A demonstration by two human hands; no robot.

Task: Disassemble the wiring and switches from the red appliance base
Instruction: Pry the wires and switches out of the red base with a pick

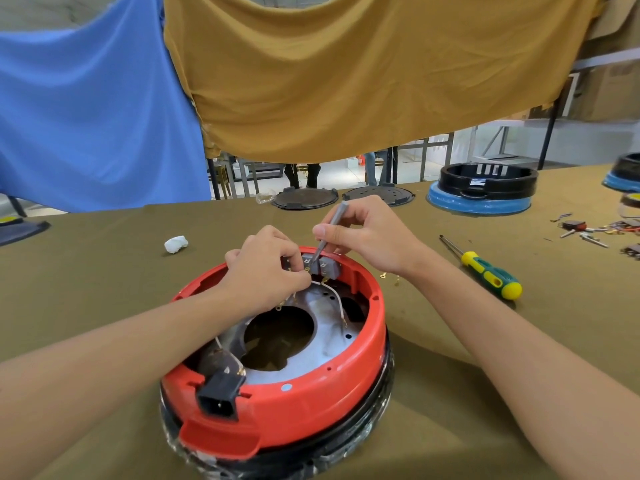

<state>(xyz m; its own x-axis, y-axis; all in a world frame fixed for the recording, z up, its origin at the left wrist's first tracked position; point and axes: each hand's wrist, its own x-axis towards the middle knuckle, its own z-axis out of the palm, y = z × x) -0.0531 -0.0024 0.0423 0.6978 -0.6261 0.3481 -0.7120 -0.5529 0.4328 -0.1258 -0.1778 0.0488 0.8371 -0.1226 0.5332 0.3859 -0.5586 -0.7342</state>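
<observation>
The red appliance base (277, 368) is sitting upside down on the olive cloth-covered table (104, 289), just in front of the person. It is looking like stiff glossy plastic, round, probably light, so it may be sliding when pushed. The left hand (266, 271) is pinching a wire terminal at the grey switches (320, 265) on the far rim, fingers curled. The right hand (367, 233) is gripping a thin grey metal tool (329, 233), tip between the switches. The white wire (337, 299) is looking soft and bendable; I would be holding it at the brass terminals, which seem small and fragile
</observation>
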